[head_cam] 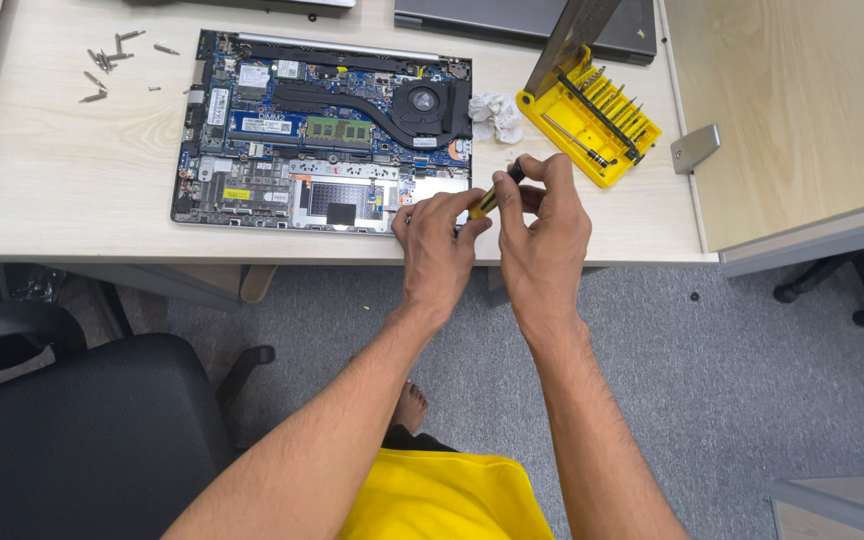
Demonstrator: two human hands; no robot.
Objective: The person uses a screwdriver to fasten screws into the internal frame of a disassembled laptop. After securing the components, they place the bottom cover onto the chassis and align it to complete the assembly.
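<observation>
A: Screwdriver, small, yellow and black, is sitting between both hands just over the front edge of the desk, at about one o'clock from the middle of the view.

B: Which hand is carrying it?

A: Both are touching it. The right hand is closing its thumb and fingers around the black upper end, and the left hand is pinching the yellow lower part with its fingertips. Neither hand is spread; both are curled in tight on the tool.

B: How is its long axis running?

A: It is slanting from seven o'clock up to one o'clock, black cap high and to the right, yellow end low and to the left. The tip is hiding behind the left fingers, so I cannot tell what is on it.

B: And the opened laptop?

A: It is lying at ten o'clock from the hands, bottom cover off, fan and blue board showing. Its near right corner is sitting just beside the left hand's knuckles, so the left hand is the nearer one; the right is a little further off.

B: Anything else around?

A: The yellow bit case is lying open at one o'clock from the right hand, near it. A crumpled white cloth is resting between case and laptop, and loose screws are lying well apart at ten o'clock, past the laptop's far left corner.
</observation>
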